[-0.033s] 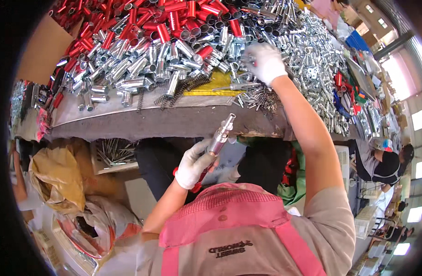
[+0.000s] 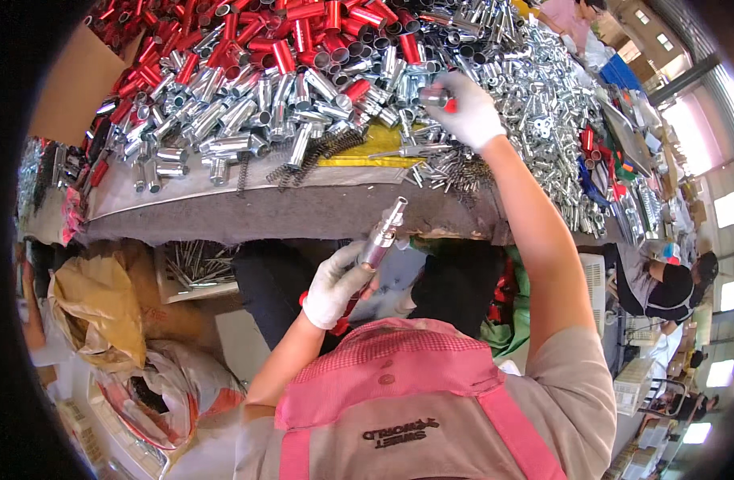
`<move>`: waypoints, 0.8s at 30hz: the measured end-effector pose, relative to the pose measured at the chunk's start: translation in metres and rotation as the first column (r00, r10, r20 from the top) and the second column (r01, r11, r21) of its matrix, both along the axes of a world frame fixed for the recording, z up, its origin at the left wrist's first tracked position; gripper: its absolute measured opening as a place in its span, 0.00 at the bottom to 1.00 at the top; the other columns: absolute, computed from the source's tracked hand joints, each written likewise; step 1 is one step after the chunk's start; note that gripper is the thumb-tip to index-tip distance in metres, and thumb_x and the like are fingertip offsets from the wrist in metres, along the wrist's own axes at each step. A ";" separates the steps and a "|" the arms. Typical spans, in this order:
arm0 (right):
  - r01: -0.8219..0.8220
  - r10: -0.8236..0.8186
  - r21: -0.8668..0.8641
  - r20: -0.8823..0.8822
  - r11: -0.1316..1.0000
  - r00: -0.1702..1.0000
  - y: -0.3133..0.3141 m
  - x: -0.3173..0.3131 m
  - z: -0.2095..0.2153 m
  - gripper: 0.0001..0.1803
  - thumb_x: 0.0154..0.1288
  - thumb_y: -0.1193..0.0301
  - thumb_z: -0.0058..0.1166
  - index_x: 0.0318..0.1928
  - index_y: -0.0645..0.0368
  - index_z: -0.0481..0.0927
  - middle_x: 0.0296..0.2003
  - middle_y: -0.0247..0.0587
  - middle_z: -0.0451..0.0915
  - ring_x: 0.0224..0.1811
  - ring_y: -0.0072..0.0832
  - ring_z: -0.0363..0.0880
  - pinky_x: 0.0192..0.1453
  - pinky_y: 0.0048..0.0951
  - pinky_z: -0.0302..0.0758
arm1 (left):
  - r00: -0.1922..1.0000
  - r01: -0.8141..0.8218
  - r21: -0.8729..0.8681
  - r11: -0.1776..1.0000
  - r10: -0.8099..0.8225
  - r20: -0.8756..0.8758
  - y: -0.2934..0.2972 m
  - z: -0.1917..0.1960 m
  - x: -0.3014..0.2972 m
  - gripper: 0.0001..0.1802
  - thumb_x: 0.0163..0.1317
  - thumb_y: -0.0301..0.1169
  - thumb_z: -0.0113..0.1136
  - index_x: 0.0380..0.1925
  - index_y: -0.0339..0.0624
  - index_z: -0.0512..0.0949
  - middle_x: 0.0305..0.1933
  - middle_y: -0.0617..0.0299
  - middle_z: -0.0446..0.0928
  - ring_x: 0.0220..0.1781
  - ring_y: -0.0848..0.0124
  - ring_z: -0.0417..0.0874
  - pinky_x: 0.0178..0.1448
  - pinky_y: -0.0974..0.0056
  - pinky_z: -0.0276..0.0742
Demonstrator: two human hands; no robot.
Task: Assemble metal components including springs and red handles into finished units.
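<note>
- Left hand (image 2: 335, 286): gloved, fingers clenched around a silver metal rod (image 2: 381, 234), held tilted below the table edge (image 2: 303, 216).
- Right hand (image 2: 466, 112): gloved, fingers pinching a small silver tube (image 2: 436, 97) above the heap of metal tubes (image 2: 303, 72).

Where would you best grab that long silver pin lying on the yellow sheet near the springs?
Probably at the middle of its shaft, coming straight down from above. The long silver pin lies flat on the yellow sheet with bare sheet on both long sides, so fingers could pinch across its thin width. The springs crowd its left end, the right hand hovers just above.
</note>
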State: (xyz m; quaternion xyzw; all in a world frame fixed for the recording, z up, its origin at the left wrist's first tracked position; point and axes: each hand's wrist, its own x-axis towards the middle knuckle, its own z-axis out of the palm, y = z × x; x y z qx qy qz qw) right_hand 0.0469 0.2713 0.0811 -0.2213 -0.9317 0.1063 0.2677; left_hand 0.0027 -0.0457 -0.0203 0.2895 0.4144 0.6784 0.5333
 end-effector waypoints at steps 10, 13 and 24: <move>-0.853 -0.082 -0.520 -0.849 -0.045 0.522 -0.106 0.067 -0.009 0.19 0.70 0.63 0.46 0.59 0.48 0.65 0.46 0.44 0.76 0.47 0.34 0.75 0.54 0.37 0.71 | 0.991 0.132 -0.029 0.991 -0.132 -0.014 0.018 0.017 0.006 0.18 0.66 0.33 0.48 0.51 0.34 0.69 0.30 0.60 0.73 0.25 0.76 0.70 0.32 0.73 0.67; -0.735 0.217 -0.637 -0.703 0.230 0.677 -0.124 0.080 -0.006 0.24 0.69 0.59 0.47 0.60 0.57 0.64 0.53 0.50 0.73 0.56 0.42 0.73 0.62 0.42 0.67 | 0.984 0.161 -0.043 0.986 -0.163 -0.068 0.019 0.027 0.010 0.16 0.67 0.32 0.48 0.50 0.34 0.69 0.30 0.62 0.73 0.25 0.77 0.70 0.32 0.74 0.66; -0.427 0.576 -0.508 0.176 0.748 0.799 -0.119 0.120 0.049 0.20 0.51 0.78 0.62 0.48 0.59 0.79 0.44 0.43 0.78 0.44 0.33 0.78 0.48 0.29 0.75 | 0.930 0.206 -0.156 0.966 -0.243 -0.278 0.011 0.034 0.014 0.19 0.63 0.32 0.54 0.53 0.37 0.72 0.27 0.69 0.71 0.24 0.82 0.69 0.23 0.77 0.61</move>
